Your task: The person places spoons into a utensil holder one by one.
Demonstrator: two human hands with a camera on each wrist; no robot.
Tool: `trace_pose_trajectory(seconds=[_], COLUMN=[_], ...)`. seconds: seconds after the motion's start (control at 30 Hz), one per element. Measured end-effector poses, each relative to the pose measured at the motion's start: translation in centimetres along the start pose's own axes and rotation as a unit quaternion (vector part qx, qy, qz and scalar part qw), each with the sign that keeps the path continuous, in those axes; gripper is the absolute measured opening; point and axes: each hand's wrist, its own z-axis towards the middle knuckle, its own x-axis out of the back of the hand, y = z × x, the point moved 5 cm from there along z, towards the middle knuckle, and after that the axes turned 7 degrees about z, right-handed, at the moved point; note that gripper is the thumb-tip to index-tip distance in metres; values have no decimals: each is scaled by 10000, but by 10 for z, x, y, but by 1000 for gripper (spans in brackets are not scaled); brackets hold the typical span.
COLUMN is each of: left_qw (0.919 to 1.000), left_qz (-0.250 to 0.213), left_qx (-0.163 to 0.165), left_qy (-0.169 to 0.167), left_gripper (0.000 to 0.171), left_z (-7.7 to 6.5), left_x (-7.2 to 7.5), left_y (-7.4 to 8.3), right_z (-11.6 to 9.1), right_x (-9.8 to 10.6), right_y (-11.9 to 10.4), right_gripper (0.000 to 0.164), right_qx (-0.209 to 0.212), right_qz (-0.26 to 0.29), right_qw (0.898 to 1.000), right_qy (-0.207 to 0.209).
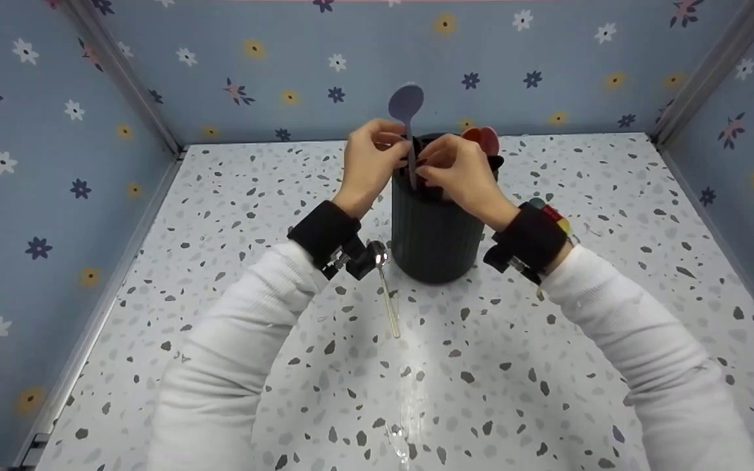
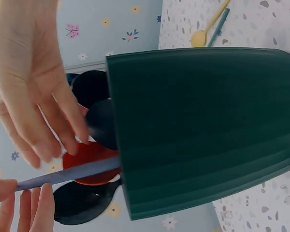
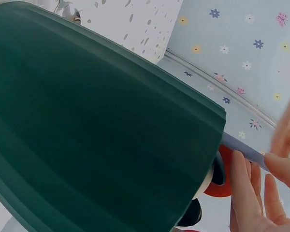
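Note:
A dark green utensil holder stands upright on the table. My left hand pinches the handle of a purple-grey spoon between thumb and fingers; its oval head points up and the handle's lower end goes inside the rim, hidden there. Just right of that handle is my right hand, over the holder's opening. Its fingers are loosely bent, with nothing seen in them; in the left wrist view they look apart from the handle. Red and black utensil heads stick out of the holder.
In front of the holder lies a small metal spoon. A yellow spoon and a teal stick lie to its right, partly behind my right wrist in the head view. Flowered walls enclose the speckled table.

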Motion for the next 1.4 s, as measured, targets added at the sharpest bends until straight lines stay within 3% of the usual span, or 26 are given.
trace_pose_trajectory(seconds=[0.33, 0.7, 1.03, 1.4], left_qw=[9984, 9939, 9896, 9795], left_qz=[-1, -89, -163, -159], left_qx=[454, 1056, 1428, 2006], left_qy=[324, 314, 72, 64], left_gripper=[20, 22, 23, 25], left_z=[-4, -14, -23, -32], left_x=[16, 28, 21, 11], left_y=[-34, -77, -111, -149], right_z=[-14, -36, -47, -58], right_x=[-5, -17, -19, -20], right_y=[5, 14, 30, 43], right_gripper=[20, 20, 22, 23], right_qx=[-90, 95, -77, -228], right_qz=[565, 800, 874, 1081], right_qw=[9961, 9873, 9838, 9791], right_qy=[-667, -1372, -1565, -1705])
